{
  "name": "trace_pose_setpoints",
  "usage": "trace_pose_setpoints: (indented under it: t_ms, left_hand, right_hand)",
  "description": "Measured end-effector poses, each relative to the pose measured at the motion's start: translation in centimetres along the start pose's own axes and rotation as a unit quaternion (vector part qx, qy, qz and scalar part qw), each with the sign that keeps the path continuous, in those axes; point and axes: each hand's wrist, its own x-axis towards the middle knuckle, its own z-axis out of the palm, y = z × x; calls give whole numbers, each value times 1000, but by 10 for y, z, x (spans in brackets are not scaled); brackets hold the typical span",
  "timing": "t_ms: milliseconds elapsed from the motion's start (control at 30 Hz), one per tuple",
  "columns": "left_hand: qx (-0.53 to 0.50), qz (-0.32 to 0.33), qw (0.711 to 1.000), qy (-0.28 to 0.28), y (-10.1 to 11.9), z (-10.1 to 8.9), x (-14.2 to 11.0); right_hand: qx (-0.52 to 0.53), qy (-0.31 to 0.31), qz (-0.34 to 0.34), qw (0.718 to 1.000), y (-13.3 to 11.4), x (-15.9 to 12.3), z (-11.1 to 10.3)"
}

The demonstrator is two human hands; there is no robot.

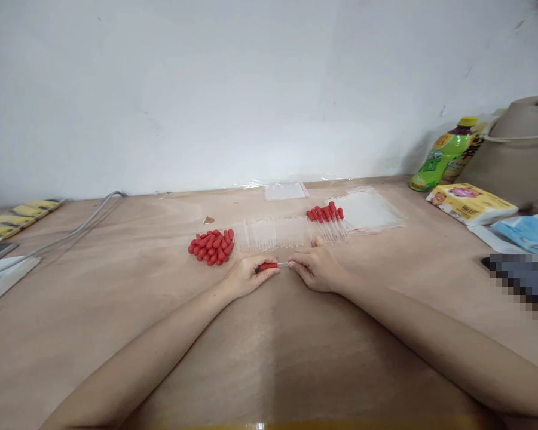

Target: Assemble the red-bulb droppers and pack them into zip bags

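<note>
Left hand [245,277] gripping a red bulb [268,266] at nine o'clock, right hand [319,269] pinching a slim translucent tube [283,264] at three o'clock

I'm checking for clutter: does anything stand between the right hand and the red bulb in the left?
Nothing visible blocks the way: only the thin clear tube, pinched by the right hand, spans the gap to the red bulb in the left hand.

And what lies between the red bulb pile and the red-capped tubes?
A row of uncapped clear tubes lies between the red bulb pile and the red-capped tubes, as the head view shows.
</note>
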Motion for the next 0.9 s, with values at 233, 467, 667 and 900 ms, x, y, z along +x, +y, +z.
trace_pose_setpoints:
  t_ms: [233,467,667,900]
  left_hand:
    - [19,23,999,14,-1,1,0]
    - [29,56,997,47,-3,2,3]
    - [80,29,993,77,-3,2,5]
    - [109,13,992,54,-3,0,3]
  right_hand:
    - [38,-25,22,999,-5,3,1]
    - [18,-50,27,998,-9,8,-7]
    - [-70,-101,36,992,-18,11,-35]
    - [-45,24,372,927,36,22,-55]
